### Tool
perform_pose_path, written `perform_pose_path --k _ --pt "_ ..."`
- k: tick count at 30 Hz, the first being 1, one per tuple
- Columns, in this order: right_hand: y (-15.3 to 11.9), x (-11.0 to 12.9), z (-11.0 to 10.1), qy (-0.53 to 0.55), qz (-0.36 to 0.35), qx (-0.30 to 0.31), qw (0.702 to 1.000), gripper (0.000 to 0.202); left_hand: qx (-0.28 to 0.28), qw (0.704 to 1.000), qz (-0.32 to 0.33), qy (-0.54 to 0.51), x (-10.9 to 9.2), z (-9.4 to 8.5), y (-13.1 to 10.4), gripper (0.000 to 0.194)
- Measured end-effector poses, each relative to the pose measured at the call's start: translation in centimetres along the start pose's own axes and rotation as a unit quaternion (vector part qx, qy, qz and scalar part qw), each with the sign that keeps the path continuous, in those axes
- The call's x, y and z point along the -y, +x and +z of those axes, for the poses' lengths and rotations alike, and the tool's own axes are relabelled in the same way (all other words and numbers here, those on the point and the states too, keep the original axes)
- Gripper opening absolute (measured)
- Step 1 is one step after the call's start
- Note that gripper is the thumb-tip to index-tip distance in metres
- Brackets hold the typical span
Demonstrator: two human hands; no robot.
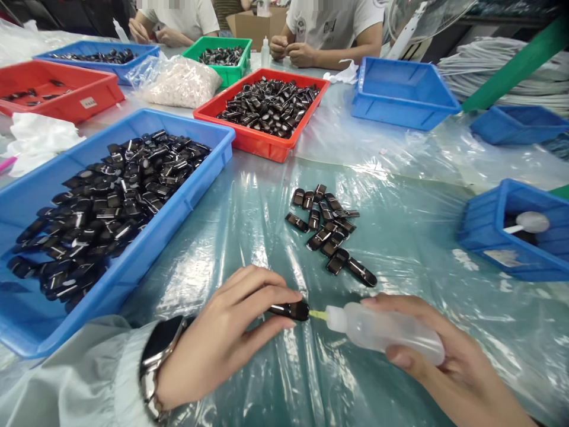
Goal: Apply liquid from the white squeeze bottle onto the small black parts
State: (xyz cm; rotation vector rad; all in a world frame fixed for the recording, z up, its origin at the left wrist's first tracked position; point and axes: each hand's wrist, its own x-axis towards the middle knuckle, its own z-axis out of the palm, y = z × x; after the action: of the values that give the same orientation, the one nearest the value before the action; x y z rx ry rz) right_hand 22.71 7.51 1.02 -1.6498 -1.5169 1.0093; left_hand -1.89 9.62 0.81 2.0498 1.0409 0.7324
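Observation:
Between its thumb and fingers, my left hand [235,323] holds a glossy black piece [291,310] low over the plastic-covered table [222,237]. My right hand [448,356] is wrapped round a translucent squeeze bottle [391,332] lying nearly level. The bottle's yellowish tip points left and meets the right end of the black piece, or nearly so. Beyond my hands lies a loose pile of similar black pieces [331,237]. To the left, a large blue tray [178,207] holds many more of them.
A red tray [262,148] of dark pieces stands ahead, beside a bag of pale bits [178,83]. Blue bins [400,107] stand at the back right; another blue bin [520,255] with a white scoop stands right. Two people sit across the table, their hands [296,52] near its far edge.

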Motion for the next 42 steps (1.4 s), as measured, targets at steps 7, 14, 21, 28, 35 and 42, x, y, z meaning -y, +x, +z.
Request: perform_pose_path --k 7,14,21,28,35,42 --pt "1.2 -2.0 -1.0 -0.034 -0.133 0.054 0.989 0.021 -0.002 1.0 -0.003 0.001 -0.1 0.0 0.0 0.021" --pt "-0.1 0.1 0.4 0.001 -0.003 -0.013 1.0 0.025 -0.001 1.0 -0.006 0.001 0.1 0.0 0.0 0.022" --pt "0.8 -0.6 -1.5 -0.031 -0.014 0.034 0.999 0.024 -0.015 0.999 -0.029 0.021 0.0 0.0 0.0 0.022" --pt "3.9 -2.4 -3.4 0.004 -0.037 -0.048 0.998 0.032 -0.098 0.991 -0.093 -0.001 1.7 -0.6 0.9 0.02" --pt "5.2 -3.1 -1.8 0.074 -0.052 -0.117 0.989 0.038 -0.113 0.988 -0.092 -0.052 2.2 -0.4 1.0 0.018" --pt "3.3 -3.3 -2.0 0.017 -0.145 -0.294 0.945 0.047 -0.109 0.992 -0.048 -0.046 1.6 -0.3 0.7 0.018"
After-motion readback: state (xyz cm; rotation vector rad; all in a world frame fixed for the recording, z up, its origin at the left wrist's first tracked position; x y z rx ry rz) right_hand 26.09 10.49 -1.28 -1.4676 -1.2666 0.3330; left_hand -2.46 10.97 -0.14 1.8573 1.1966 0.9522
